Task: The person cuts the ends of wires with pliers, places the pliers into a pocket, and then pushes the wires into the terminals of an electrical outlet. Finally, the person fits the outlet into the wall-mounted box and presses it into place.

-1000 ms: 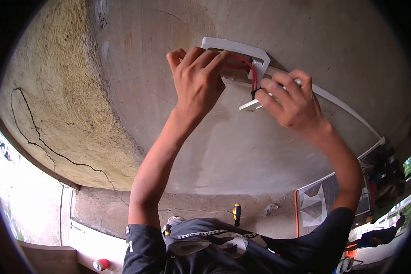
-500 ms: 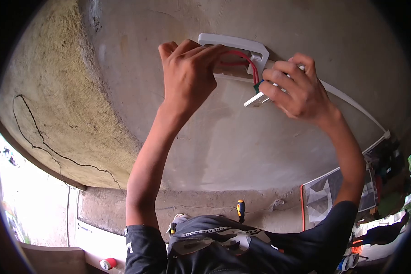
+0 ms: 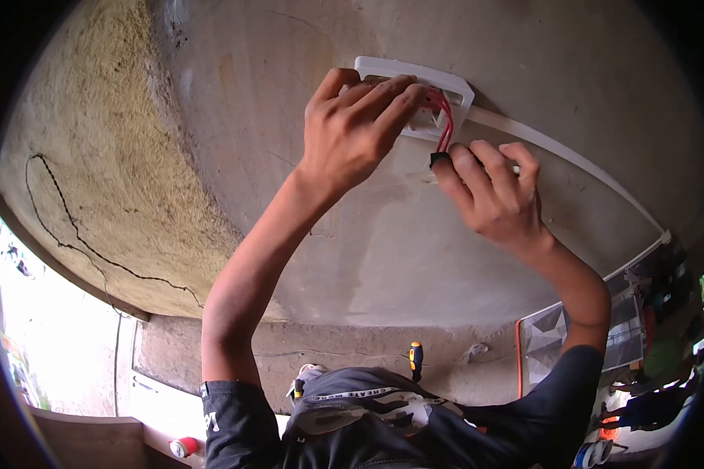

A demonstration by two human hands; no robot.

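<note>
A white box frame (image 3: 471,92) is fixed on the grey wall, and red wires (image 3: 447,125) come out of its opening. My left hand (image 3: 360,117) reaches over the box's left part, its fingers closed on the red wires near the opening. Just below and right of the box, my right hand (image 3: 497,187) is closed around a switch or socket unit (image 3: 440,159), of which a dark end shows. The wires run down into that end. My fingers hide most of the unit.
White trunking (image 3: 571,150) curves from the box down to the right. A dark twisted cord (image 3: 74,227) hangs at the left. Below are a yellow-and-black screwdriver (image 3: 416,359), a red-and-white can (image 3: 184,447) and an orange hose (image 3: 518,359). A person (image 3: 649,410) is at the lower right.
My left hand has moved right over the box opening. My right hand has shifted slightly down and turned the unit, whose white face no longer shows. The wires are bunched closer together.
</note>
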